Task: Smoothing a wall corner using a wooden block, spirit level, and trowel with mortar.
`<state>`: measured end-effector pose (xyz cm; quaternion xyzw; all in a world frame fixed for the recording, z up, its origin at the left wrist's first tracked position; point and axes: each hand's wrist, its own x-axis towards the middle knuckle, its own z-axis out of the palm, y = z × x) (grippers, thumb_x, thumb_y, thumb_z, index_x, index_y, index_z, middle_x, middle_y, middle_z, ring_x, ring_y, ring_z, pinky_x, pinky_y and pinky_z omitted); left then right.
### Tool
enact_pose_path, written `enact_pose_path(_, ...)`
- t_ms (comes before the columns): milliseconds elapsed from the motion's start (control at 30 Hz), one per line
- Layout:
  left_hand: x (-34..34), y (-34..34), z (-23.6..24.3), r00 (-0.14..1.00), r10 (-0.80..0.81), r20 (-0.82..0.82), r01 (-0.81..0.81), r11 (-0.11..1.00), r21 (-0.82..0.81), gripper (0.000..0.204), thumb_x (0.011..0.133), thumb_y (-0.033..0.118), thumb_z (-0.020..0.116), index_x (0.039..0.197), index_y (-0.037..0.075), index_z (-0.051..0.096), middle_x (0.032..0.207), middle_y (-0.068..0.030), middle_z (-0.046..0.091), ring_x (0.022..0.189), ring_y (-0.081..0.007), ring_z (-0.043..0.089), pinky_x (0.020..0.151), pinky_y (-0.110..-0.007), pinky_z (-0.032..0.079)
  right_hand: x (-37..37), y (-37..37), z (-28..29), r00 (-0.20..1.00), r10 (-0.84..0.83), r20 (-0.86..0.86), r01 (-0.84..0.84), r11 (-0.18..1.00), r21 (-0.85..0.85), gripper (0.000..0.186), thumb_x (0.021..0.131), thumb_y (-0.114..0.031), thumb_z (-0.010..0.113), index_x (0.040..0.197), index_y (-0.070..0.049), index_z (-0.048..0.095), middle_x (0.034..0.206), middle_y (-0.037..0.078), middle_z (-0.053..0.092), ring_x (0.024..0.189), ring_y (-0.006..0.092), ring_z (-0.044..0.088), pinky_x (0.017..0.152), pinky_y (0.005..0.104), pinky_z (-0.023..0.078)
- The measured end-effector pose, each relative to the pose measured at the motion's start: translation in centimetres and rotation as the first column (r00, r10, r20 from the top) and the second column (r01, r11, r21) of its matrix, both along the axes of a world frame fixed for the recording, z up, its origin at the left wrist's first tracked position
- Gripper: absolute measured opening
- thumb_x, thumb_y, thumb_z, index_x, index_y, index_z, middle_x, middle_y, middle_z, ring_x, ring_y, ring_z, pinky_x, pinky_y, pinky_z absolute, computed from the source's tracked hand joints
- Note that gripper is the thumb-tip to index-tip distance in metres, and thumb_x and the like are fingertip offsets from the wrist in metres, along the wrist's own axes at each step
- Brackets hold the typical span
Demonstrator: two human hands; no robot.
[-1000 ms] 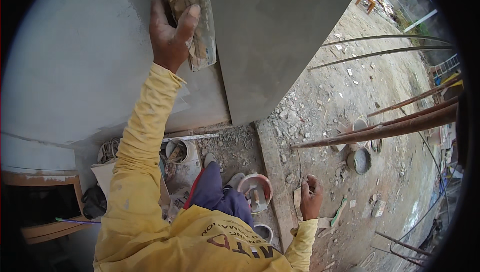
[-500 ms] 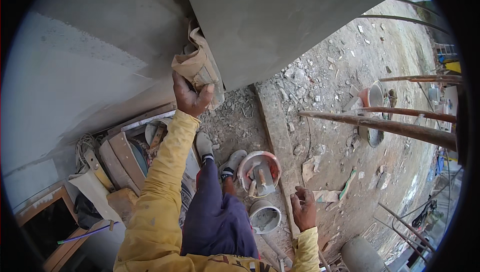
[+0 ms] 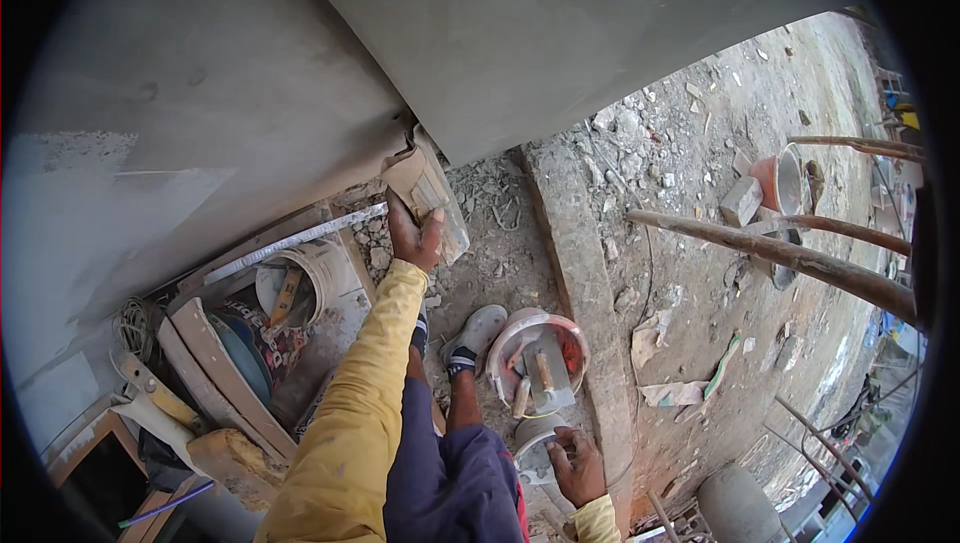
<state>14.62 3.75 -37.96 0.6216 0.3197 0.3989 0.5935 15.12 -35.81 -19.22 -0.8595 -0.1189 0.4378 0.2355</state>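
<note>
My left hand is closed on a flat float-like board with a brown paper-like sheet folded over it. It is held at the lower end of the inside corner between two grey plastered walls. My right hand, fingers loosely bent and apart, hovers over or beside the rim of a small pale bucket; I cannot tell whether it touches. Just beyond stands a larger reddish-white bucket. In it lie a trowel with a flat metal blade and other handled tools.
A concrete kerb runs beside the buckets. Rubble covers the ground to the right, where wooden poles slant in and an orange bucket lies. At left, boards, a white bucket and a spirit level are piled by the wall.
My left hand has come down the corner with the board. My right hand has moved left and down, to the small bucket. The view has shifted.
</note>
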Motion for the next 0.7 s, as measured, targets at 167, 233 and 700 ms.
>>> enact_pose_path(167,-0.8,0.6,0.7,1.0,-0.02,-0.011,0.02,1.0,-0.007,0.08,0.082,0.026,0.066,0.145,-0.004,0.025,0.135,-0.0167,0.044,0.122,-0.0249,0.046,0.106,-0.037,0.036,-1.0,-0.3,-0.8,0.998,-0.048,-0.047,0.048,0.999,-0.009,0.029,0.085,-0.013,0.068,0.109,0.004,0.063,0.095,0.018,0.064,0.082,0.0284,0.065,0.076,0.0383,0.051)
enact_pose_path(233,-1.6,0.0,2.8,0.998,-0.014,0.054,0.016,0.999,-0.032,0.084,0.081,0.025,0.067,0.146,-0.003,0.022,0.138,-0.0169,0.041,0.124,-0.0251,0.045,0.106,-0.037,0.035,-1.0,-0.1,-0.4,0.998,-0.053,-0.042,0.053,0.999,-0.003,0.029,0.085,-0.013,0.068,0.108,0.004,0.063,0.095,0.018,0.064,0.081,0.0284,0.065,0.076,0.0379,0.051)
enact_pose_path(700,1.9,-4.3,-4.7,0.745,0.655,0.125,-0.194,0.393,-0.899,0.049,0.084,0.032,0.067,0.127,0.014,0.053,0.122,-0.0043,0.057,0.112,-0.021,0.054,0.098,-0.041,0.044,-2.4,2.5,-1.3,0.984,-0.076,-0.163,0.081,0.996,0.027,0.031,0.085,-0.013,0.068,0.11,0.005,0.063,0.104,0.02,0.066,0.087,0.028,0.067,0.081,0.0366,0.052)
